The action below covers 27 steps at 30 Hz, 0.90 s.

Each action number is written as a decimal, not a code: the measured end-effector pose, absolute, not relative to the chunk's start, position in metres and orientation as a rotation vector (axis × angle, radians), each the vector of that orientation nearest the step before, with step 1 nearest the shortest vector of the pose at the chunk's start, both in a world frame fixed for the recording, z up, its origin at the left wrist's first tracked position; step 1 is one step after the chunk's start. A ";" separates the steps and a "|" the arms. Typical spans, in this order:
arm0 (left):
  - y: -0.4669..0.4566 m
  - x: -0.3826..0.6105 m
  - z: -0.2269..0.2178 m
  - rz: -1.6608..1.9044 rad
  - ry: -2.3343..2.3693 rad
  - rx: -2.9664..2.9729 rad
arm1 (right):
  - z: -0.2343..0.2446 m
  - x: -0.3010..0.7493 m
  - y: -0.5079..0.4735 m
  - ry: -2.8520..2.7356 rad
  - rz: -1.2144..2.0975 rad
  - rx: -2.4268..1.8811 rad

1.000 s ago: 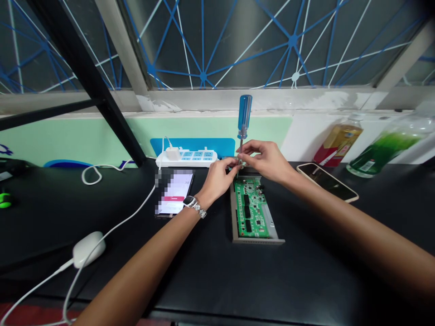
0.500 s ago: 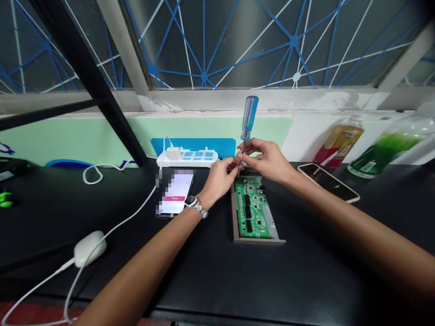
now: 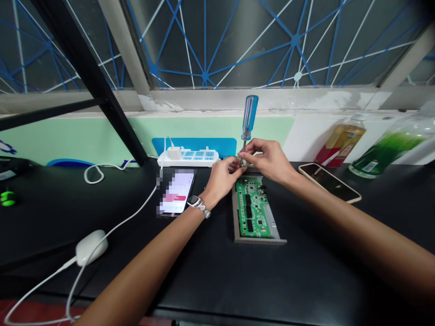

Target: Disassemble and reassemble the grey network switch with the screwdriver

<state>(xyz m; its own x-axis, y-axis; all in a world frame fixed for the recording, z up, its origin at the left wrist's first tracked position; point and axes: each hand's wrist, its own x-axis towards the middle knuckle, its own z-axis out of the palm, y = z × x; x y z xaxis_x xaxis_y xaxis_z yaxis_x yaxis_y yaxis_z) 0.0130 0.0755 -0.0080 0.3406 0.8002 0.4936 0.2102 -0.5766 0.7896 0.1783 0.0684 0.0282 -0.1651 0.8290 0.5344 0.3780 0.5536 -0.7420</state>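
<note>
A screwdriver [image 3: 250, 113] with a clear and blue handle stands nearly upright over the far end of a green circuit board [image 3: 253, 209]. The board sits in a grey metal tray [image 3: 236, 222]. My right hand [image 3: 268, 156] pinches the screwdriver's metal shaft below the handle. My left hand [image 3: 224, 179], with a watch [image 3: 194, 201] and bracelet at the wrist, has its thumb and fingers pressed together by the shaft's lower end, at the tray's far left corner. Those fingers hide the tip, and what they pinch cannot be made out.
Left of the tray lies a lit phone [image 3: 176, 192], before a white power strip [image 3: 188, 157]. A dark-screened phone [image 3: 328, 182] and two bottles, one amber [image 3: 341, 142] and one green [image 3: 384, 151], are at the right. A white charger [image 3: 91, 247] and cable lie at the left.
My left hand has shifted slightly right, its thumb now covering the screwdriver's lower end. My right hand keeps its pinch on the shaft, and the board stays put.
</note>
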 end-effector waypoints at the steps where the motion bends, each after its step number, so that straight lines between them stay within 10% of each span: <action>1: 0.076 0.013 -0.008 1.229 0.896 1.991 | 0.028 0.178 0.069 -1.759 0.539 -1.005; 10: 0.077 0.009 -0.005 1.109 0.952 2.035 | 0.076 0.184 0.074 -1.762 0.886 -0.719; 27: 0.069 0.013 -0.002 1.062 0.966 1.950 | 0.083 0.174 0.087 -1.601 0.563 -0.888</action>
